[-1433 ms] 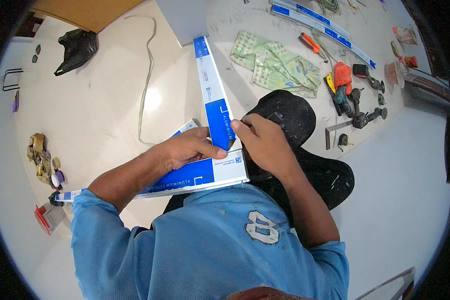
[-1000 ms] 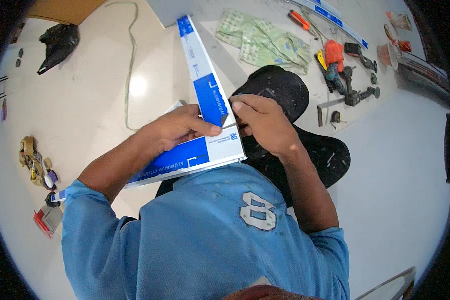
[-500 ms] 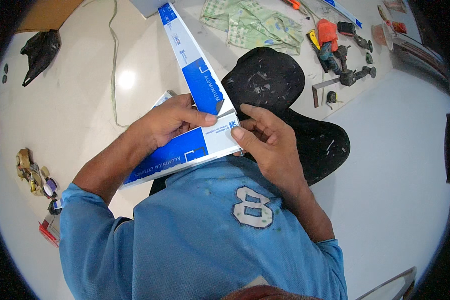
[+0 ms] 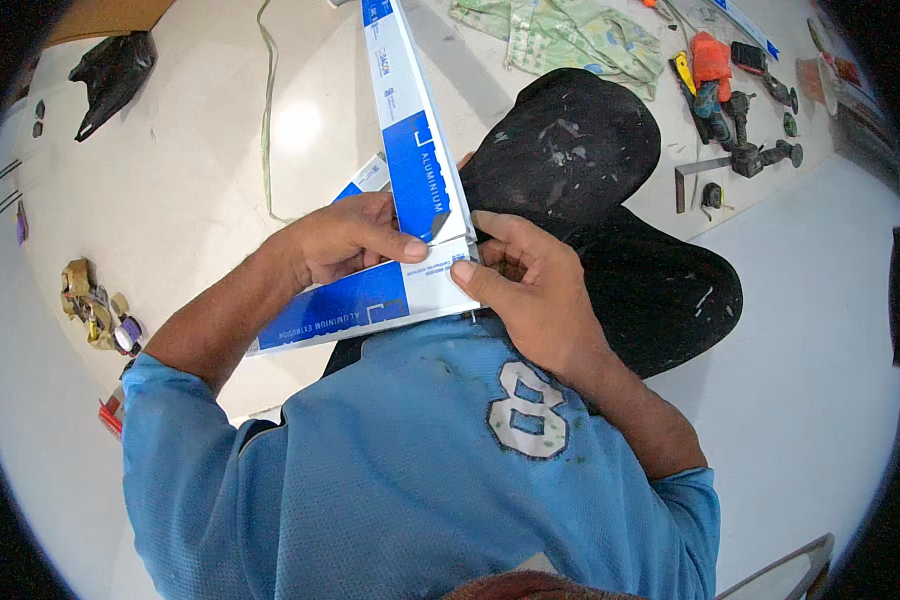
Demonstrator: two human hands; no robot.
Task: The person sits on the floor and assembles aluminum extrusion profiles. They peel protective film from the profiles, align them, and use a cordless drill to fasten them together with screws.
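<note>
Two aluminium profiles covered in blue and white film meet at a corner over my lap. One profile (image 4: pixel 413 165) runs away from me toward the top of the picture; the other profile (image 4: pixel 332 308) extends to the left across my body. My left hand (image 4: pixel 345 243) is closed round the corner, its thumb pressed on the white film near the joint. Around the right end of the joint, my right hand (image 4: pixel 535 290) grips the same corner with thumb and fingers. The undersides of the profiles and several fingertips are hidden. A third filmed piece (image 4: pixel 372 175) shows behind my left hand.
Beyond my dark-trousered knees (image 4: pixel 570 130) lies a green patterned cloth (image 4: pixel 570 45). Power tools (image 4: pixel 745 145), a metal square (image 4: pixel 683 188) and a tape measure (image 4: pixel 711 195) are on the floor at right. A black plastic bag (image 4: pixel 115 80) and a cable (image 4: pixel 268 120) lie at left.
The whole view has shifted, so the floor items sit farther right in the picture. Both hands keep their hold at the corner, and the profiles appear slightly turned.
</note>
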